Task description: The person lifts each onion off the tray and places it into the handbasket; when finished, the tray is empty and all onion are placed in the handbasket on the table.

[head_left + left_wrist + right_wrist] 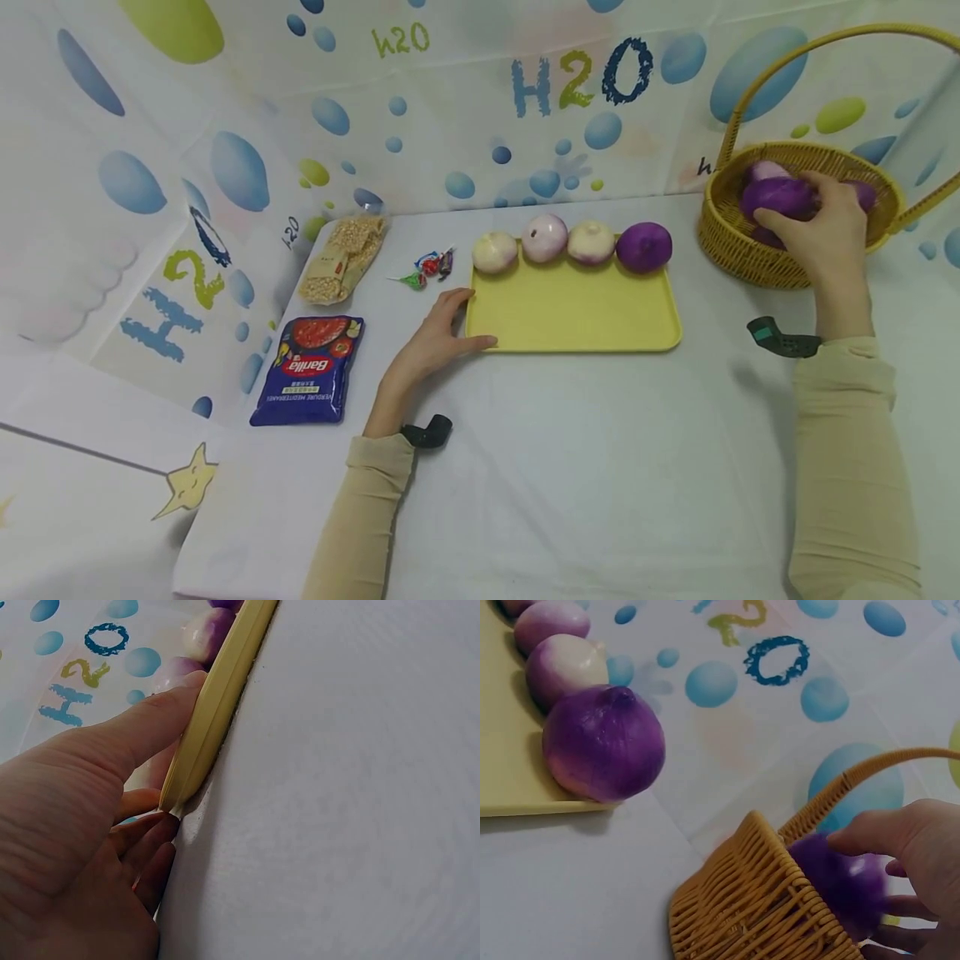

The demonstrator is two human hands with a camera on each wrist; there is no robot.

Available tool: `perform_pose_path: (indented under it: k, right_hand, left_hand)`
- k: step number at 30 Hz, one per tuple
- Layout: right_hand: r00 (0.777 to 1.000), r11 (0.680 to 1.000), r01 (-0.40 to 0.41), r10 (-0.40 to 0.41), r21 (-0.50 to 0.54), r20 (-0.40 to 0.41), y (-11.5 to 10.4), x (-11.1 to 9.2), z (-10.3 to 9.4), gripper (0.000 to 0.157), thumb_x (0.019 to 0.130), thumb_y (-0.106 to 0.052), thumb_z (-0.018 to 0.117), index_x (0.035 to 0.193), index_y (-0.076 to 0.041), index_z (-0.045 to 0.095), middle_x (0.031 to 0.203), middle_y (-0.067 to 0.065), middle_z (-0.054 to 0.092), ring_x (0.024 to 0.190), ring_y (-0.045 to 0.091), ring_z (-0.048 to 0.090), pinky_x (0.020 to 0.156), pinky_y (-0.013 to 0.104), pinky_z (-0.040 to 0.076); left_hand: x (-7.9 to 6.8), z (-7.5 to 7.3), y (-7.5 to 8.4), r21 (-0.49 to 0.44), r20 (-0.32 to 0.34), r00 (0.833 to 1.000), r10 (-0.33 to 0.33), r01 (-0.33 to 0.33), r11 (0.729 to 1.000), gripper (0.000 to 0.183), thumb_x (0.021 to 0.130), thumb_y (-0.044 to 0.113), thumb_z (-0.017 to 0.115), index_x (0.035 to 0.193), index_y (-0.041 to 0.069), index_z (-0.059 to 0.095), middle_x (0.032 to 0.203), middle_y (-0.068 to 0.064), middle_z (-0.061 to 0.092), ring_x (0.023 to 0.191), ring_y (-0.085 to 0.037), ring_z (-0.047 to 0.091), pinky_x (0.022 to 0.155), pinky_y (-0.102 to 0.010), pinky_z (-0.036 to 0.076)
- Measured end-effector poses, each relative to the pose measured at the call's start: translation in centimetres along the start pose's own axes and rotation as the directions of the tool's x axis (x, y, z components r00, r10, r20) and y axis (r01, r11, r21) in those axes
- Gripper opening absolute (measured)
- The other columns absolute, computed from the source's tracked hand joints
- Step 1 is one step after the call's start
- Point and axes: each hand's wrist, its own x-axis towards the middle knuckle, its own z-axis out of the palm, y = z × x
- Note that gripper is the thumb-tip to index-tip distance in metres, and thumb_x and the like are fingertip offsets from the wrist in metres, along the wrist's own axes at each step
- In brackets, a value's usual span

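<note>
My right hand (pixel 828 221) reaches into a wicker basket (pixel 738 250) and grips a purple onion (pixel 780 198), thumb on one side and fingers on the other. In the right wrist view, this onion (pixel 844 881) shows just over the basket's rim. More onions lie around it in the basket, partly hidden by the hand. My left hand (pixel 431 337) holds the near left corner of a yellow tray (pixel 573 312), its thumb along the front rim and its fingers at the left side. Along the tray's back edge sit a purple onion (pixel 643 247) and several paler onions (pixel 544 238).
Left of the tray lie a few wrapped candies (pixel 429 265), a clear bag of pale kernels (pixel 343 258) and a blue Barilla pouch (pixel 309 371). The basket's tall handle (pixel 795 54) arches above it. A printed cloth (pixel 442 92) hangs behind the white table (pixel 600 467).
</note>
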Motion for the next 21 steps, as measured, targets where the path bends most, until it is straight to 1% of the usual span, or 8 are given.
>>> perform_pose_path:
  k: [3, 6, 9, 11, 14, 16, 18, 21]
  right_hand:
    - [1.0, 1.0, 0.0, 0.0, -0.006, -0.009, -0.1, -0.1, -0.1, 0.078, 0.083, -0.052, 0.063, 0.149, -0.029, 0.027, 0.147, 0.009, 0.031, 0.129, 0.03, 0.032, 0.106, 0.047, 0.03]
    - [0.999, 0.999, 0.031, -0.031, 0.008, -0.035, -0.6, -0.3, 0.0, 0.073, 0.084, -0.048, 0.064, 0.146, -0.027, 0.034, 0.141, 0.009, 0.034, 0.121, 0.028, 0.035, 0.099, 0.04, 0.035]
    - [0.996, 0.995, 0.08, -0.078, 0.063, -0.037, -1.7, -0.6, 0.6, 0.065, 0.084, -0.043, 0.066, 0.142, -0.026, 0.04, 0.141, 0.006, 0.037, 0.123, 0.024, 0.039, 0.099, 0.034, 0.036]
    - [0.993, 0.987, 0.118, -0.117, 0.111, -0.017, -2.6, -0.8, 1.5, 0.061, 0.085, -0.04, 0.067, 0.139, -0.025, 0.044, 0.141, 0.005, 0.041, 0.126, 0.022, 0.041, 0.102, 0.033, 0.037]
    - [0.983, 0.972, 0.161, -0.174, 0.169, 0.066, -4.1, -1.1, 3.5, 0.061, 0.084, -0.041, 0.068, 0.138, -0.025, 0.045, 0.141, 0.004, 0.044, 0.128, 0.023, 0.043, 0.105, 0.036, 0.036]
    - [0.967, 0.968, 0.185, -0.21, 0.168, 0.146, -4.8, -1.2, 5.0, 0.068, 0.083, -0.046, 0.068, 0.141, -0.023, 0.042, 0.142, 0.005, 0.043, 0.129, 0.027, 0.042, 0.105, 0.041, 0.036]
    - [0.943, 0.967, 0.206, -0.237, 0.148, 0.232, -5.2, -1.1, 6.5, 0.077, 0.081, -0.051, 0.068, 0.145, -0.022, 0.036, 0.147, 0.006, 0.038, 0.132, 0.03, 0.038, 0.106, 0.048, 0.033]
    - [0.905, 0.964, 0.248, -0.266, 0.096, 0.332, -4.9, -1.0, 8.5, 0.09, 0.078, -0.056, 0.069, 0.148, -0.017, 0.029, 0.15, 0.009, 0.032, 0.134, 0.035, 0.032, 0.105, 0.054, 0.031]
  left_hand:
    - [0.1, 0.0, 0.1, 0.011, 0.005, 1.0, 0.002, -0.002, 1.0, 0.094, 0.073, 0.056, 0.074, 0.147, 0.018, 0.029, 0.151, -0.001, 0.025, 0.141, -0.021, 0.021, 0.113, -0.043, 0.022]
    - [0.2, -0.1, 0.1, 0.027, 0.004, 1.0, 0.005, -0.005, 1.0, 0.093, 0.074, 0.055, 0.074, 0.146, 0.017, 0.03, 0.15, -0.001, 0.025, 0.14, -0.02, 0.021, 0.113, -0.042, 0.022]
    - [0.2, -0.1, 0.1, 0.031, 0.006, 1.0, 0.008, -0.008, 0.999, 0.092, 0.074, 0.054, 0.074, 0.146, 0.017, 0.03, 0.15, -0.002, 0.026, 0.14, -0.021, 0.022, 0.113, -0.042, 0.022]
    - [0.2, 0.0, 0.0, 0.026, 0.008, 1.0, 0.005, -0.005, 1.0, 0.093, 0.074, 0.054, 0.074, 0.146, 0.017, 0.03, 0.15, -0.002, 0.026, 0.14, -0.021, 0.022, 0.113, -0.042, 0.022]
    - [0.2, 0.0, 0.0, 0.018, 0.007, 1.0, 0.001, -0.002, 1.0, 0.093, 0.074, 0.055, 0.074, 0.147, 0.017, 0.03, 0.15, -0.002, 0.025, 0.14, -0.021, 0.022, 0.113, -0.043, 0.022]
    - [0.1, 0.1, 0.0, 0.019, 0.004, 1.0, -0.001, 0.001, 1.0, 0.094, 0.073, 0.056, 0.074, 0.147, 0.018, 0.03, 0.15, -0.001, 0.026, 0.14, -0.02, 0.022, 0.113, -0.043, 0.022]
    - [0.2, 0.1, 0.0, 0.024, -0.002, 1.0, 0.003, -0.003, 1.0, 0.094, 0.073, 0.057, 0.074, 0.147, 0.017, 0.03, 0.15, -0.001, 0.026, 0.14, -0.02, 0.022, 0.113, -0.043, 0.023]
    - [0.2, 0.1, 0.0, 0.029, -0.005, 1.0, 0.01, -0.01, 1.0, 0.094, 0.073, 0.056, 0.074, 0.146, 0.017, 0.03, 0.15, -0.002, 0.026, 0.14, -0.02, 0.023, 0.113, -0.042, 0.023]
